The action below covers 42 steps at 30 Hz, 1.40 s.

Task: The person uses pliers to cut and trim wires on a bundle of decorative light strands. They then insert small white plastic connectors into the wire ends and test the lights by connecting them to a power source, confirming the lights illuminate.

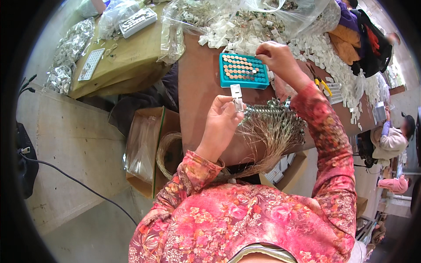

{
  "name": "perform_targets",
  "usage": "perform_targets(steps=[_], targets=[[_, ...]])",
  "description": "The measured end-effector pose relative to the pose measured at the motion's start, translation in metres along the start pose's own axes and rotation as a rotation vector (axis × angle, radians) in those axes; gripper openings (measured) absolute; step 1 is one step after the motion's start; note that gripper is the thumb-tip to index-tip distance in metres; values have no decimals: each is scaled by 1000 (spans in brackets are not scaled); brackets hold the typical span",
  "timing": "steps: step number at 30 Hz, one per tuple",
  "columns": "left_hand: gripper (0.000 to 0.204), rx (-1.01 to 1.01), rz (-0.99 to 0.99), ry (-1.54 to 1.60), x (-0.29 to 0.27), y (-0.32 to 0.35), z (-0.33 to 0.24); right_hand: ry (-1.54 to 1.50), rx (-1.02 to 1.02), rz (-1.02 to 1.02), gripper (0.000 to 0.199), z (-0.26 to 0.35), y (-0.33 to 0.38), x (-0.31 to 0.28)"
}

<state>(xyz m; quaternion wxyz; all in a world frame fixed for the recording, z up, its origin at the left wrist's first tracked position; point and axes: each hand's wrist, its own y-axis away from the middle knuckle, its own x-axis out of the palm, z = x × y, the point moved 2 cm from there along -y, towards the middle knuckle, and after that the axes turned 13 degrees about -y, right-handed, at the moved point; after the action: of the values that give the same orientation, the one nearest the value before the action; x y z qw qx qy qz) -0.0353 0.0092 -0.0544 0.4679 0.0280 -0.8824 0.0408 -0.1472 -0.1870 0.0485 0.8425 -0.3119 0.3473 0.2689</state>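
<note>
My left hand pinches a small clear plastic case, its white lid flipped up, above the near part of the brown table. My right hand reaches over the right end of a teal tray that holds rows of small copper-coloured round pieces; its fingertips are pinched together, and I cannot make out whether a piece is between them. A bundle of thin wire leads with small components lies just right of my left hand.
A heap of small white plastic cases and clear bags cover the far side of the table. Yellow-handled pliers lie at the right. A cardboard box stands on the floor at the left. Another person sits far right.
</note>
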Motion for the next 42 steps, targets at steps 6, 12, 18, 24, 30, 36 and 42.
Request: perform_targets(steps=[6,12,18,24,30,36,42], targets=[[15,-55,28,14,5,2,1,-279,-120,88,9,84,82,-6],[15,-42,-22,-70,8,3,2,-209,-158,-18,13,98,108,23],[13,-33,-20,-93,10,3,2,-27,-189,-76,14,101,112,29],[15,-71,-22,-149,10,5,-2,-78,-156,4,13,103,114,23],[18,-94,-15,-144,12,6,-1,-137,-170,-104,18,107,114,15],[18,-113,-4,-111,10,5,-1,-288,-88,-112,18,98,111,23],[17,-79,-113,-4,14,5,2,116,-495,-121,19,105,120,29]])
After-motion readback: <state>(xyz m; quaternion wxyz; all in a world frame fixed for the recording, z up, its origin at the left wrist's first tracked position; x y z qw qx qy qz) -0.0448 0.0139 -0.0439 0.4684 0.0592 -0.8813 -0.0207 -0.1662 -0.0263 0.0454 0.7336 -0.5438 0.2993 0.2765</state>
